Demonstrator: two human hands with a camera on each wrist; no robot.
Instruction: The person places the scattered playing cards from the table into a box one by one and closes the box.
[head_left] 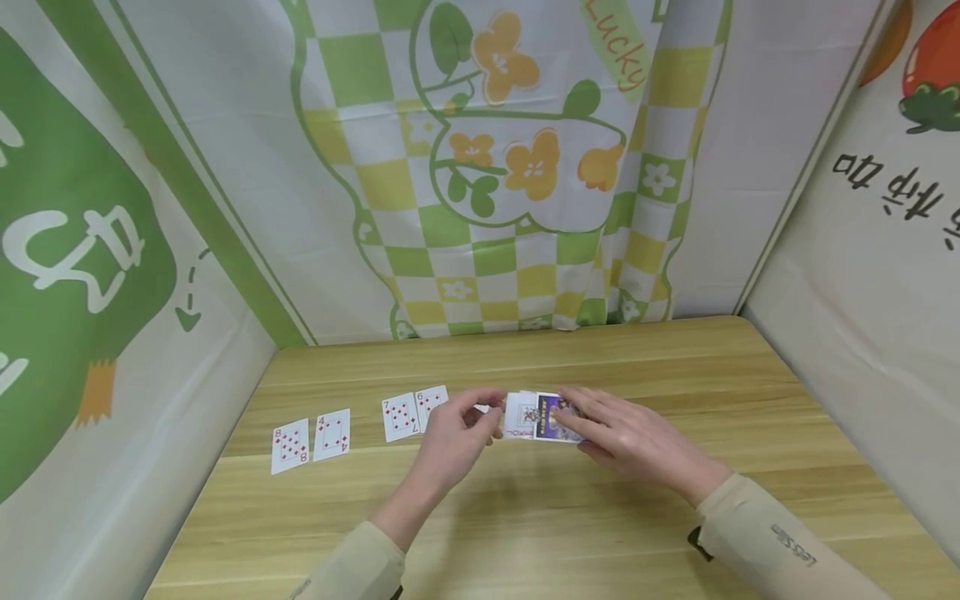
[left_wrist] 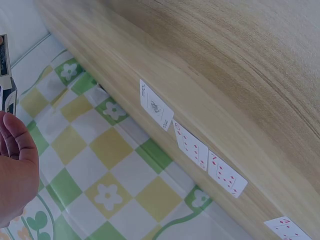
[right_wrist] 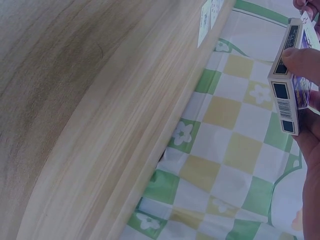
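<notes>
My right hand (head_left: 618,429) grips a purple card box (head_left: 553,419); its barcoded end (right_wrist: 285,107) shows in the right wrist view. From the box's left end stick out playing cards (head_left: 519,412), the top one a joker with red lettering. Curled fingers of my left hand (head_left: 457,437) are at the left edge of these cards, thumb and index finger close together. Part of the grip is hidden. In the left wrist view, a black-and-white joker card (left_wrist: 156,106) lies on the table beside the six of diamonds (left_wrist: 191,145).
Left of my hands lie the seven of diamonds (head_left: 401,417), the four of diamonds (head_left: 332,435) and the eight of diamonds (head_left: 290,447), face up on the wooden table (head_left: 525,533). A checkered curtain (head_left: 495,250) hangs behind the table, with cloth walls at both sides.
</notes>
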